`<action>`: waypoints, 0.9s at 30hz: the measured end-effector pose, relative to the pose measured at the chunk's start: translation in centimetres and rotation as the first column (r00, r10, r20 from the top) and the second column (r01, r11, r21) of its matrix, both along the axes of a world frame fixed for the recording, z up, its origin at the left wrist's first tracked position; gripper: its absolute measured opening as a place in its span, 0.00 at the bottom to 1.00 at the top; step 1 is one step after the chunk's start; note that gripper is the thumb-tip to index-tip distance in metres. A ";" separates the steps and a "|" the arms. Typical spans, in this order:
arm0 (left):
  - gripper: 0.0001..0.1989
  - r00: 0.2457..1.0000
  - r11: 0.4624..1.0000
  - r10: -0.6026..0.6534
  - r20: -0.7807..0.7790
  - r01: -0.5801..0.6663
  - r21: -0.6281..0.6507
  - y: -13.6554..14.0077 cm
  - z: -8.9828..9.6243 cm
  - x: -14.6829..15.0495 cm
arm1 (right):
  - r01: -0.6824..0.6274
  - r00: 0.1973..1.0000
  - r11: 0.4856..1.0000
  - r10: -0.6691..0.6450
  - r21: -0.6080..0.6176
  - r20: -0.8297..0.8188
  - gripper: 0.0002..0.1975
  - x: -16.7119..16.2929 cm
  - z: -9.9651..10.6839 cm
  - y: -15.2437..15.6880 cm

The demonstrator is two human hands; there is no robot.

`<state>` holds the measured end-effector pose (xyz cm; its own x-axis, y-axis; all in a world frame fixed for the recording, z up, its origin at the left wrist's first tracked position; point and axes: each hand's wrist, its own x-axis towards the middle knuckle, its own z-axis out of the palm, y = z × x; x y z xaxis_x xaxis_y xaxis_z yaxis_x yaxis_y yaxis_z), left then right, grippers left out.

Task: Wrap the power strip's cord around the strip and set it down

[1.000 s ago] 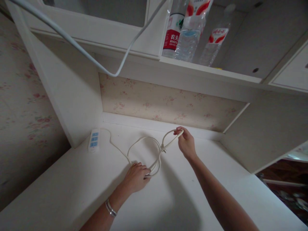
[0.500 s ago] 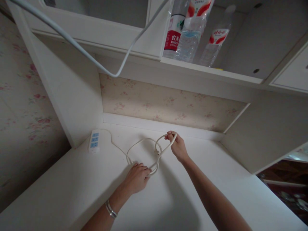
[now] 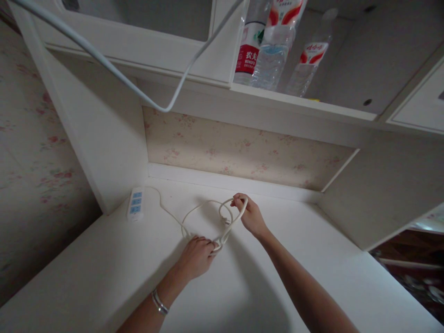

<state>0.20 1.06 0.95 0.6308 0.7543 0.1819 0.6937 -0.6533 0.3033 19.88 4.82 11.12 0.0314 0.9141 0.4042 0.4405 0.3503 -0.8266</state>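
Observation:
A white power cord (image 3: pixel 198 206) lies in loose loops on the white desktop (image 3: pixel 145 273). My left hand (image 3: pixel 198 255) is closed round several strands of it, low over the desk. My right hand (image 3: pixel 250 212) pinches another loop of the cord, farther right and toward the back. Between the hands hangs the cord's plug (image 3: pixel 225 220), its prongs showing. From the loops the cord runs left to a white power strip (image 3: pixel 136 203) with blue socket panels, which lies by the left side panel.
Overhead, a white shelf unit (image 3: pixel 298 101) holds several plastic water bottles (image 3: pixel 272 58). A thick pale cable or bar (image 3: pixel 165 109) bends down across the upper left, near the camera. Side panels (image 3: pixel 104 125) enclose the desk, with flowered wallpaper (image 3: pixel 222 150) behind.
My right hand has moved slightly left and down with its loop, so that loop is smaller and nearer my left hand. My left hand stays almost where it was, still gripping.

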 end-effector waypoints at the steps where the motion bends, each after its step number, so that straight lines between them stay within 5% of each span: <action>1: 0.11 1.000 1.000 0.006 0.006 -0.006 0.004 0.0 0.0 0.0 | -0.027 0.999 1.000 0.028 -0.012 0.038 0.15 -0.3 0.0 -0.3; 7: 0.10 0.999 0.999 0.007 0.050 -0.009 0.032 -0.1 0.6 0.0 | -0.233 0.941 0.973 0.225 0.001 0.255 0.16 -2.2 -2.5 -1.4; 12: 0.13 0.997 0.999 0.044 0.068 -0.046 0.028 -0.3 1.2 -0.1 | -0.191 0.940 0.981 0.188 -0.018 0.283 0.14 -2.9 -5.2 -1.3; 17: 0.20 0.980 0.984 0.177 0.087 -0.179 0.017 -0.1 1.2 -0.2 | -0.180 0.956 0.982 0.190 -0.062 0.225 0.14 -3.0 -5.6 -1.5; 21: 0.22 0.975 0.977 0.201 0.090 -0.206 0.049 0.0 0.9 -0.1 | 0.043 0.988 0.996 -0.055 0.084 0.144 0.13 -1.8 -7.0 -1.6; 24: 0.18 0.976 0.976 0.198 0.087 -0.204 0.075 0.0 1.0 -0.2 | 0.281 0.959 0.959 -0.280 -0.020 0.031 0.17 -0.6 -9.0 -1.7; 27: 0.16 0.975 0.974 0.200 0.098 -0.209 0.093 -0.1 1.1 -0.3 | 0.181 0.968 0.978 -0.158 -0.103 0.197 0.16 -0.3 -10.4 -2.3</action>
<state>-0.11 1.01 2.04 0.4438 0.8399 0.3122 0.7895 -0.5314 0.3072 19.54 2.51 0.67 0.1247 0.9437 0.3065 0.6353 0.1613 -0.7552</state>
